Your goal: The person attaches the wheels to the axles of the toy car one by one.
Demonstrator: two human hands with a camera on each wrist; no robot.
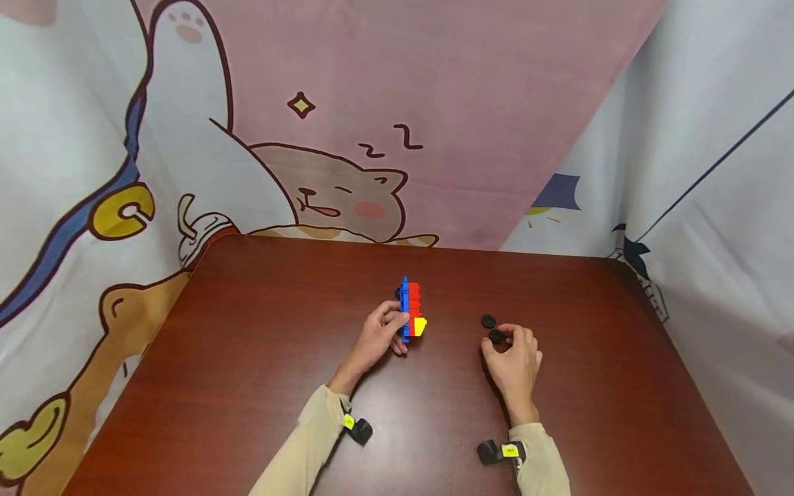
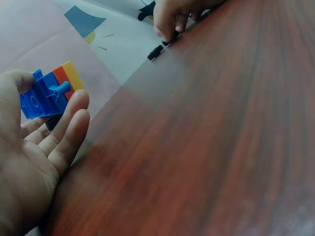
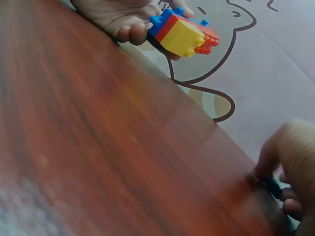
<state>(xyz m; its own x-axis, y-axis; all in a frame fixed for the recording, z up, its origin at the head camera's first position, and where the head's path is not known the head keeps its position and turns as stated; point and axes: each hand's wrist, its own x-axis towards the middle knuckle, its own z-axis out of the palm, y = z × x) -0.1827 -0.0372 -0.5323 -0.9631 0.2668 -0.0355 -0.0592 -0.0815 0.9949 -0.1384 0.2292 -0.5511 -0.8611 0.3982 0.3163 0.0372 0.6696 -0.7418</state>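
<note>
My left hand (image 1: 374, 337) grips a toy car of building bricks (image 1: 414, 302) at the middle of the table. The car has a blue base, red bricks on top and a yellow sloped brick (image 3: 178, 37) at one end. It is turned on its side, and a bare axle peg (image 2: 60, 90) sticks out of the blue base in the left wrist view. One black wheel (image 1: 398, 293) shows on its left side. To the right, my right hand (image 1: 516, 362) pinches a black wheel (image 1: 495, 336) between thumb and fingers, low over the table. Another black wheel (image 1: 488, 321) lies just beyond it.
The dark red-brown wooden table (image 1: 248, 386) spreads under both hands. Behind it hangs a curtain (image 1: 484, 103) with cartoon animals, and a white cloth (image 1: 713, 193) closes off the right side. Each wrist wears a small black camera (image 1: 362, 432).
</note>
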